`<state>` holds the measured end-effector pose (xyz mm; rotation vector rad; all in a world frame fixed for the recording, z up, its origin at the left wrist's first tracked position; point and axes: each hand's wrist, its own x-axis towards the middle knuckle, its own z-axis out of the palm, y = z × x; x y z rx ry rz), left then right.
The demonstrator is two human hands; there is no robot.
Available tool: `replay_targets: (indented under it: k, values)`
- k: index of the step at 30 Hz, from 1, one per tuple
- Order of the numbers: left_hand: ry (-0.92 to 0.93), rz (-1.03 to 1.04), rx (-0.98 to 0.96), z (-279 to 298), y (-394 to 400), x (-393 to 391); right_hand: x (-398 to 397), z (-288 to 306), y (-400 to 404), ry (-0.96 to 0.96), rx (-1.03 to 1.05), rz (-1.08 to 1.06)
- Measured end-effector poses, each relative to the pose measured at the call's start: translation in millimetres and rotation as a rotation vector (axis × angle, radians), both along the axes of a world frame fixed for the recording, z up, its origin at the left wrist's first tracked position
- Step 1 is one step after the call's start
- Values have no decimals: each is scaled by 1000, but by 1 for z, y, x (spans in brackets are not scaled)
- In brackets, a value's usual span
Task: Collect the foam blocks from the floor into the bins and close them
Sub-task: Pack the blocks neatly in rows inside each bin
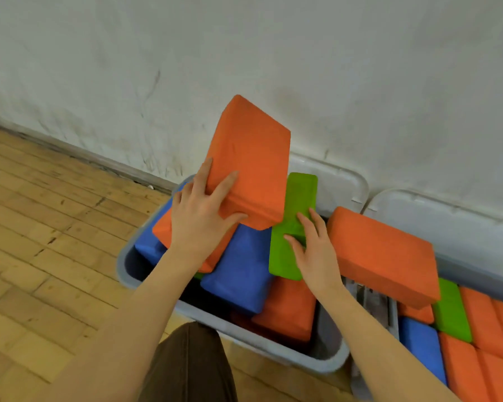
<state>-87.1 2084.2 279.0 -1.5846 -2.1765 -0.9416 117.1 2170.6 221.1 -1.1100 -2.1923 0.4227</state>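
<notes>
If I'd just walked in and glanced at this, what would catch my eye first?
Probably the big orange foam block in the middle, tilted up against the white wall and gripped at its lower end by the left hand. Beside it the right hand holds a green block over a grey bin heaped with orange and blue blocks.

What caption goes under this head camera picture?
Left hand grips an orange block, right hand holds a green block over a full bin.
</notes>
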Motion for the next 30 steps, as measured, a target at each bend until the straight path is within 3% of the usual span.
replay_targets:
  k: [10,14,25,28,30]
  values:
    - [-390,44,249,40,4,9,4,67,18,284,114,41]
    - [-378,-53,258,41,20,31,37,79,21,295,250,11]
    - [-547,-240,141,23,67,156,179,40,19,21,291,-304]
    - [-617,-299,116,22,72,186,198,33,25,-74,212,-349]
    - [-687,-321,99,21,76,204,204,27,26,-30,109,-398]
